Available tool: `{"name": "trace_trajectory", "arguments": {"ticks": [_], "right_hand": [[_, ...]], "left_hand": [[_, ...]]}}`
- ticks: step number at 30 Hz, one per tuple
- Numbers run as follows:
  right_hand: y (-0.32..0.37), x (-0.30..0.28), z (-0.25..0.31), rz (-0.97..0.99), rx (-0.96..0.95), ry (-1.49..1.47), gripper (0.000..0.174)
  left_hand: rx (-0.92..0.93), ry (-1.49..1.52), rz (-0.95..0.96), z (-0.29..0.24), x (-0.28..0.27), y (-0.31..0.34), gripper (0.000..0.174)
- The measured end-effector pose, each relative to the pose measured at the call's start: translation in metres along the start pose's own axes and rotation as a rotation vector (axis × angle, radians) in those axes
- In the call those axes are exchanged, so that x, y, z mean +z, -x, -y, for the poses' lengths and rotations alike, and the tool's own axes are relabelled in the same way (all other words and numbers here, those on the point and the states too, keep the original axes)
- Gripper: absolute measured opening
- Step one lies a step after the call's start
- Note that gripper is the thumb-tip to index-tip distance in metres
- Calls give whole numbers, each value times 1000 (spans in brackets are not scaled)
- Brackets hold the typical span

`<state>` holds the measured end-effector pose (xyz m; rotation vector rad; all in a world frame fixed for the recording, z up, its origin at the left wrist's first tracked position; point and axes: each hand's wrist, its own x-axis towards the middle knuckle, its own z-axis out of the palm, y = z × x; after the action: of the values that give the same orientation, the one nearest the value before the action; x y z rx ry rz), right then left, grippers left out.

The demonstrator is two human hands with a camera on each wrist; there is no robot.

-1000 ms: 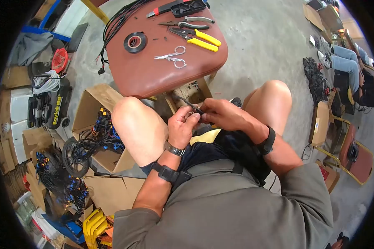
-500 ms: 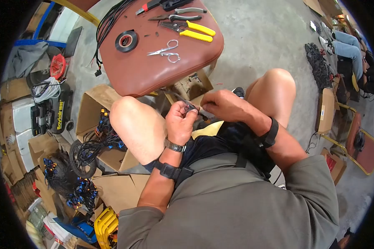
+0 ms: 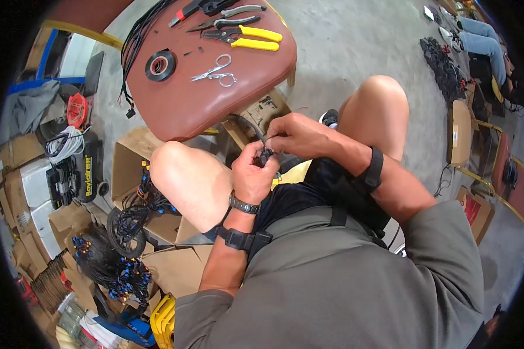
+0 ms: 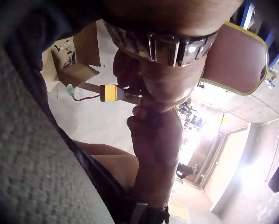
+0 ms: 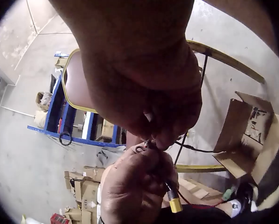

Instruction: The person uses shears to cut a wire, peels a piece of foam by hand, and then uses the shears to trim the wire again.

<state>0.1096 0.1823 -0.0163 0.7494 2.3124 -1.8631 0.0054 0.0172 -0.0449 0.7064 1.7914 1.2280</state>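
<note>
Over the lap, my left hand (image 3: 253, 177) grips a black cable (image 3: 251, 124) that runs up towards the underside of the padded seat. Fingers of my right hand (image 3: 301, 137) pinch it just above the left thumb. In the right wrist view, the fingertips of both hands meet around a thin dark end of wire (image 5: 151, 143). A yellow-and-black connector (image 4: 110, 93) sticks out beside the left hand, with a red wire (image 4: 85, 98) leaving its far end. The fingers partly hide the piece they work on.
Scissors (image 3: 216, 74), yellow-handled wire strippers (image 3: 244, 38), pliers (image 3: 230, 22) and a roll of black tape (image 3: 160, 65) lie on the brown seat (image 3: 198, 110). Small cardboard box (image 3: 279, 103) beneath it. Cable bundles (image 3: 113, 267) and a larger box (image 3: 135, 145) stand to the left.
My right hand came away from the cable, then closed back in on it beside the left hand. More of the cable shows above the hands. The head view has shifted slightly.
</note>
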Motion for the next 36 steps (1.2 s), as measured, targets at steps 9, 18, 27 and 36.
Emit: {"name": "trace_trajectory", "arguments": {"ticks": [9,18,27,36], "right_hand": [[-3,4,-12,34,-49,46,20],[-1,3,-10,88,23,142,20],[1,18,-25,-67,-158,314,13],[1,20,-23,-187,-245,288,11]], "left_hand": [[89,-137,10,-1,1,2,20],[141,-244,18,-8,2,5,16],[16,-97,71,3,-4,2,14],[-157,334,202,-3,-12,1,14]]}}
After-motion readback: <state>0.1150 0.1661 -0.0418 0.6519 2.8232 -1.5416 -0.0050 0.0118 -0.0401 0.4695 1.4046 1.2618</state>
